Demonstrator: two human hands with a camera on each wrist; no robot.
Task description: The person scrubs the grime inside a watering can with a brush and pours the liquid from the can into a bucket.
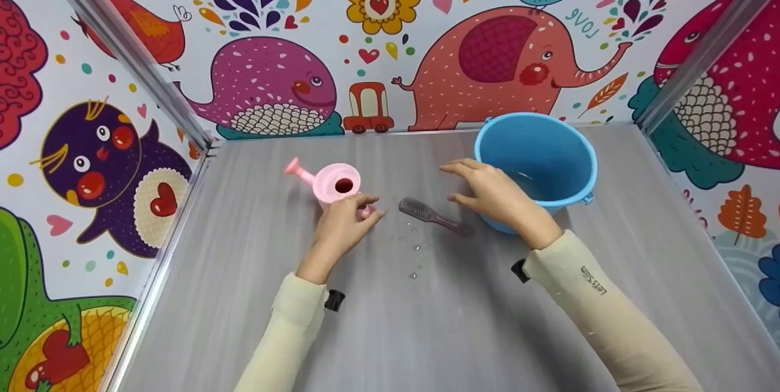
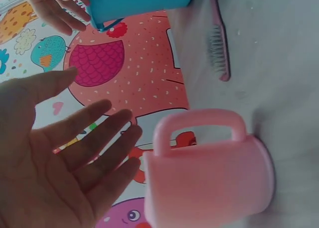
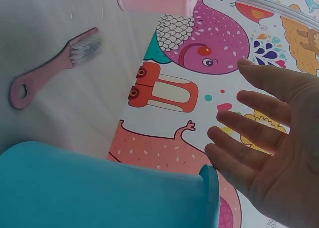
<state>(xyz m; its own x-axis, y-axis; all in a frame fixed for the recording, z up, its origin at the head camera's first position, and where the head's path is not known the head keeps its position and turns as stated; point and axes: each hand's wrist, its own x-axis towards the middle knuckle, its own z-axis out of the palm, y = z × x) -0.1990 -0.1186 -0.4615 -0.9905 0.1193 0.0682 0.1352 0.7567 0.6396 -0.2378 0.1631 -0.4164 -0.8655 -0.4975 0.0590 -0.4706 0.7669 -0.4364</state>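
Observation:
A pink watering can point(image 1: 337, 180) stands left of centre in the head view, its spout pointing left. My left hand point(image 1: 344, 227) is above its handle side; the left wrist view shows the fingers spread beside the can point(image 2: 209, 183), apart from its handle. To the right, a blue bucket point(image 1: 530, 160) stands near the back wall. My right hand point(image 1: 496, 197) hovers at the bucket's left rim with fingers extended, holding nothing; whether it touches the rim I cannot tell. Between the hands lies a pinkish brush point(image 1: 434, 216), bristle end toward the left, also seen in the right wrist view point(image 3: 55, 66).
Several water drops point(image 1: 417, 247) lie on the grey tabletop point(image 1: 390, 331) just in front of the brush. Behind the table stands a wall point(image 1: 378, 57) printed with cartoon animals, and metal frame posts point(image 1: 122, 32) rise at both back corners.

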